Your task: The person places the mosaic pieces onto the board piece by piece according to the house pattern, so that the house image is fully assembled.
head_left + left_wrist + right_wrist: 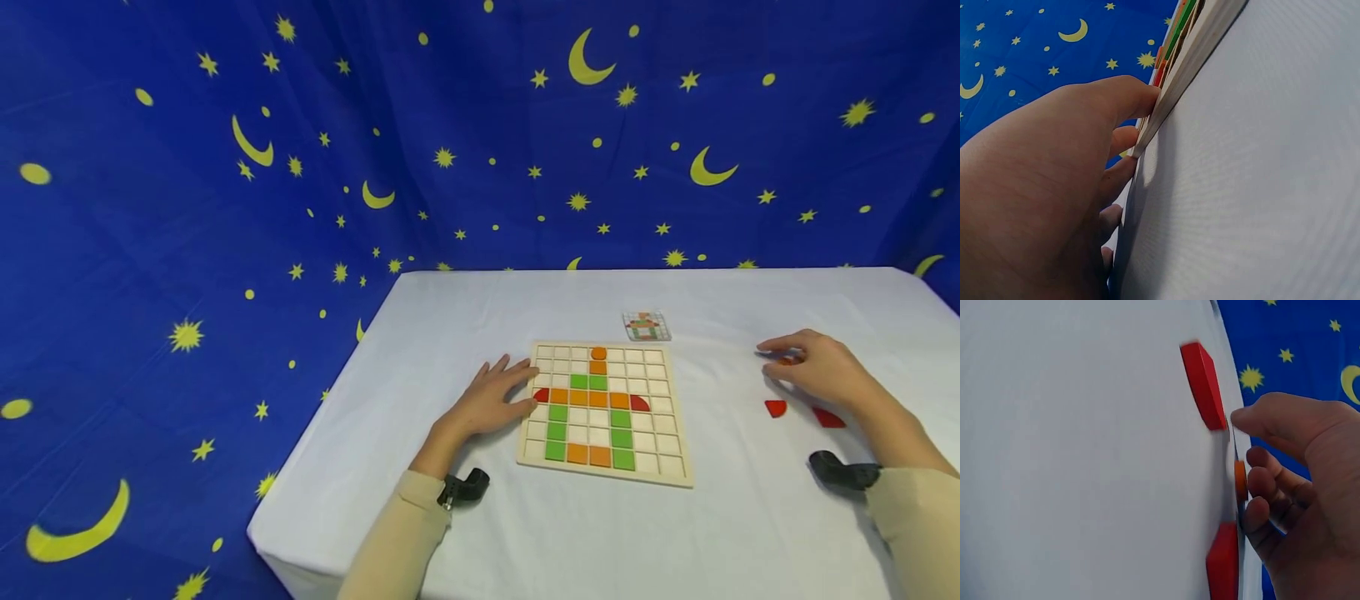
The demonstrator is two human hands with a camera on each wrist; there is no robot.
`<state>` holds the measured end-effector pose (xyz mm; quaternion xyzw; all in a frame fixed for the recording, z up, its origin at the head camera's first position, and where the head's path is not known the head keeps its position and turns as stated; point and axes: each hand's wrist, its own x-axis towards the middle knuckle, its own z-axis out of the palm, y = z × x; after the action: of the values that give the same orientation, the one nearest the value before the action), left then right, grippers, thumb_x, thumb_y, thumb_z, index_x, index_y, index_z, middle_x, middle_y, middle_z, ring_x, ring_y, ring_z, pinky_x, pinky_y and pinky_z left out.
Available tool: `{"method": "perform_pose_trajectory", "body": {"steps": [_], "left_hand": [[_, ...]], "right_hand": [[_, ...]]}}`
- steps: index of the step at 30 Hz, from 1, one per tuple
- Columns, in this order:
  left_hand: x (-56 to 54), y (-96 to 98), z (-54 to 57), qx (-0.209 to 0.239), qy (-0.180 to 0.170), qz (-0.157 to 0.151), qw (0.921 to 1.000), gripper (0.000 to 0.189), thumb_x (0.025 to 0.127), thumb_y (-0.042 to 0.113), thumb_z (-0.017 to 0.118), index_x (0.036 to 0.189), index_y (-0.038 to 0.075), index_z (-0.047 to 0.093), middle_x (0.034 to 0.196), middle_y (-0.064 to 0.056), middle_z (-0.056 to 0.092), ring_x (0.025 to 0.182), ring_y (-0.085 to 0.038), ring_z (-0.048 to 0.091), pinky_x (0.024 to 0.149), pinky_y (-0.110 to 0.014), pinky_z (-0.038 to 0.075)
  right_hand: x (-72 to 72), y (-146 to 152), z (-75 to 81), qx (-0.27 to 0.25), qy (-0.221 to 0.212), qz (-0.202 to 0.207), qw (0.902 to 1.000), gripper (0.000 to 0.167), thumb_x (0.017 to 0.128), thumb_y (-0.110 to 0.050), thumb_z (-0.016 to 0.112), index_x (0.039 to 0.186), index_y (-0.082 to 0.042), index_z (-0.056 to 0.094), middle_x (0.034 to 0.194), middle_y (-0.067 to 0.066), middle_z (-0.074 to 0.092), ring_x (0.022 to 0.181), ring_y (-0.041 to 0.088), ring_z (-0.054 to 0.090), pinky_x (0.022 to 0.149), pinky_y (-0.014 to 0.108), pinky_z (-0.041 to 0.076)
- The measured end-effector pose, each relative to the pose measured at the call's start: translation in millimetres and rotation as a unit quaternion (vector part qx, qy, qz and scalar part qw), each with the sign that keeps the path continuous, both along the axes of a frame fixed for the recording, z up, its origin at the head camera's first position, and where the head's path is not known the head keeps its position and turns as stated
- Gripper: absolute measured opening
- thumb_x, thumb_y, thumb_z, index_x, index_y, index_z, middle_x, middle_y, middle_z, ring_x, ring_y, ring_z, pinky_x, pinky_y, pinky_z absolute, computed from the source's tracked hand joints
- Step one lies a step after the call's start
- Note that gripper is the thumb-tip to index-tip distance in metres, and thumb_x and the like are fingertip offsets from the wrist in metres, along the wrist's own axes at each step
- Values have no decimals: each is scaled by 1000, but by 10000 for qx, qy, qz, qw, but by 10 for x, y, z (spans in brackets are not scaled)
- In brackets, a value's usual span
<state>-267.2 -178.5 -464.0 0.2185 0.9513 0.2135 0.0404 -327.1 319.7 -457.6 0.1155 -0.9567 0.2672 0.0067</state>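
Observation:
A wooden grid board [660, 467] lies on the table, with green squares [557, 432], orange squares [577, 453], an orange disc [598, 353] and red quarter-round pieces [639, 403] set in its cells. My left hand [491, 398] rests along the board's left edge, fingers extended; its thumb touches the rim in the left wrist view. Off to the right, my right hand [821, 367] hovers over an orange piece [1241, 481], fingers loosely bent and thumb apart from them. Two loose red quarter-round pieces [776, 408] [828, 417] lie just nearer than that hand.
Behind the board lies a small pattern card [647, 326] showing a coloured grid figure. A white cloth covers the table [465, 308]. Blue curtains [495, 100] with yellow moons and stars hang behind and to the left. Each wrist wears a black camera band [467, 487].

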Motion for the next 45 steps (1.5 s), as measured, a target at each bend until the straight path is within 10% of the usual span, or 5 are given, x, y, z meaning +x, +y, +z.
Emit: {"method": "perform_pose_trajectory", "body": {"steps": [12, 19, 29, 45], "left_hand": [[1, 5, -8, -35, -8, 75, 10000, 59, 94, 53, 50, 148, 31, 40, 155, 10, 26, 145, -21, 8, 116, -44, 1], [-4, 5, -10, -43, -1, 79, 10000, 59, 94, 54, 50, 147, 33, 39, 155, 12, 25, 145, -20, 8, 116, -43, 1], [-9, 14, -3, -56, -26, 79, 9999, 59, 94, 53, 50, 148, 32, 39, 155, 11, 25, 145, -20, 8, 116, -43, 1], [7, 20, 23, -101, -46, 86, 9999, 59, 94, 53, 50, 148, 31, 40, 155, 10, 25, 145, -21, 8, 116, -44, 1]], "right_hand": [[37, 218, -3, 109, -372, -108, 9992, 39, 85, -14, 66, 118, 5, 62, 121, 36, 47, 101, 49, 42, 80, 67, 39], [54, 194, 34, 173, -430, 53, 9989, 39, 85, -16, 67, 118, 5, 63, 110, 31, 56, 85, 34, 48, 62, 37, 44], [44, 100, 32, 209, -460, 310, 9982, 46, 84, -31, 73, 117, 1, 66, 109, 24, 57, 86, 32, 48, 63, 34, 44], [-87, -634, 167, -9, -57, 855, 9963, 33, 81, -19, 75, 110, -3, 72, 93, 8, 60, 75, 23, 47, 58, 32, 40]]}}
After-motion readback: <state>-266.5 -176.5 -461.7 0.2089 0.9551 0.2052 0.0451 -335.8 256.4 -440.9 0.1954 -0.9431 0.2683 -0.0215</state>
